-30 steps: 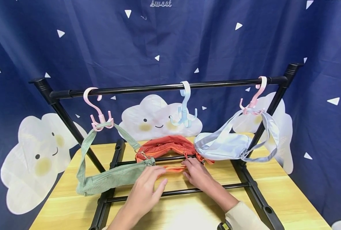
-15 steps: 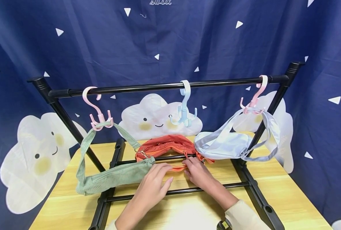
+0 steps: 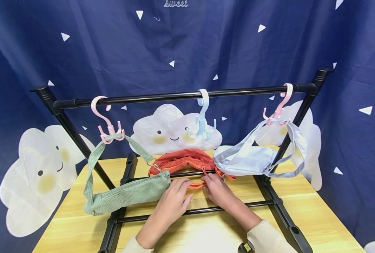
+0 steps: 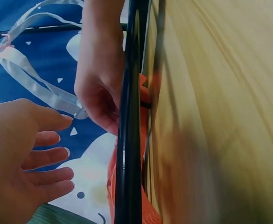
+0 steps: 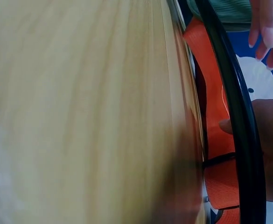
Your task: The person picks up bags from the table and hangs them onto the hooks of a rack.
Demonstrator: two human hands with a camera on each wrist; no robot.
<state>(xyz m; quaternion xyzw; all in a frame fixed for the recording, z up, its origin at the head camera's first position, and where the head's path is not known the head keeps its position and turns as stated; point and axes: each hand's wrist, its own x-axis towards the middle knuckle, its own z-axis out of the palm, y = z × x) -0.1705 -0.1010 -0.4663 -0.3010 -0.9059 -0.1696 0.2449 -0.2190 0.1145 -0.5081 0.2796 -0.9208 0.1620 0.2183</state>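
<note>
- Head: red bag (image 3: pixel 182 159) on the bench (image 3: pixel 310 211), contents hidden; orange strap (image 3: pixel 196 185) between left hand (image 3: pixel 175 199) and right hand (image 3: pixel 218 189); green bag (image 3: pixel 130 194) and pale-blue bag (image 3: pixel 254 160) looped by their straps on pink hooks (image 3: pixel 111 130).
- Left wrist: left hand loosely spread, near the strap.
- Right wrist: orange strap pinched by right hand, beyond black bar (image 5: pixel 242 116).

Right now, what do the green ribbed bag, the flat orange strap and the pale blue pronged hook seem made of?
Green ribbed bag: matte fabric, probably corduroy, from its parallel ridges. Flat orange strap: matte woven webbing, likely synthetic, judging by its fine ribbing. Pale blue pronged hook: smooth, probably moulded plastic, given its even colour.
</note>
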